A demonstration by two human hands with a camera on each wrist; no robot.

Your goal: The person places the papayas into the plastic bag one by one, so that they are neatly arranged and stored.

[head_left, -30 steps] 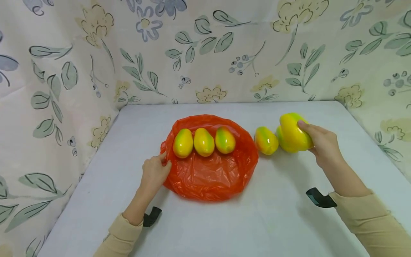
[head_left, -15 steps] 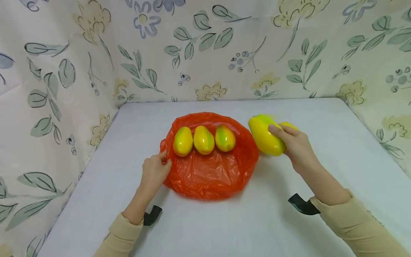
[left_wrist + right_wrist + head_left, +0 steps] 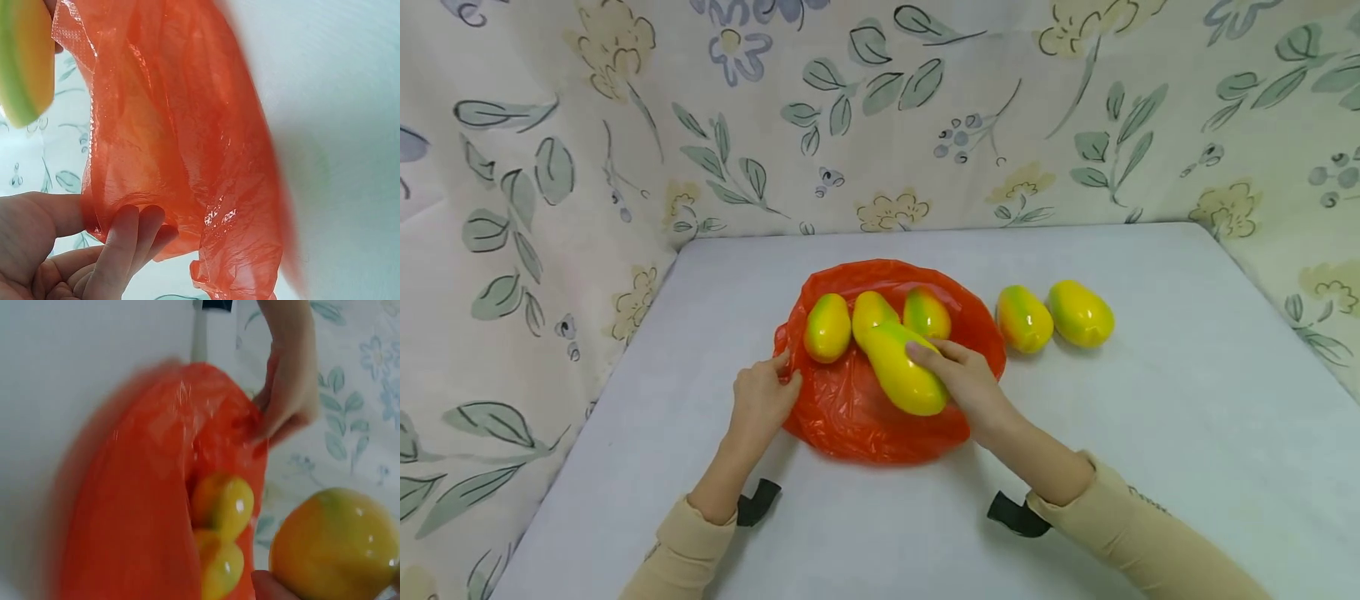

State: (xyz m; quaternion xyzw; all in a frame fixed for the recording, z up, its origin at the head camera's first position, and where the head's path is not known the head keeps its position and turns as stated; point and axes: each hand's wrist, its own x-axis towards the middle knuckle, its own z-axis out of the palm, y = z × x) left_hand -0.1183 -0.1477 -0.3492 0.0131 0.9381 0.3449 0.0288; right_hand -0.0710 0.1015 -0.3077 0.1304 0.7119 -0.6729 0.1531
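An orange-red plastic bag (image 3: pixel 880 437) lies spread with its mouth up on the table. My left hand (image 3: pixel 765 398) pinches its left rim between thumb and fingers, as the left wrist view also shows. Inside sit three glossy yellow-green mangoes: a left one (image 3: pixel 827 328), a middle one (image 3: pixel 870 308) partly covered, and a right one (image 3: pixel 927 312). Over the bag's mouth, my right hand (image 3: pixel 973 387) grips another mango (image 3: pixel 904 371), tilted with its upper end toward the back left. In the right wrist view this mango (image 3: pixel 334 544) is at the lower right.
Two more mangoes, one with an orange blush (image 3: pixel 1025 319) and a yellower one (image 3: pixel 1081 314), lie side by side on the white table (image 3: pixel 1187 400) right of the bag. A floral cloth (image 3: pixel 880 125) hangs behind the table and along its sides.
My right hand has carried its mango leftward from beside the loose mangoes to above the bag, uncovering those two. My left hand has stayed on the bag's rim.
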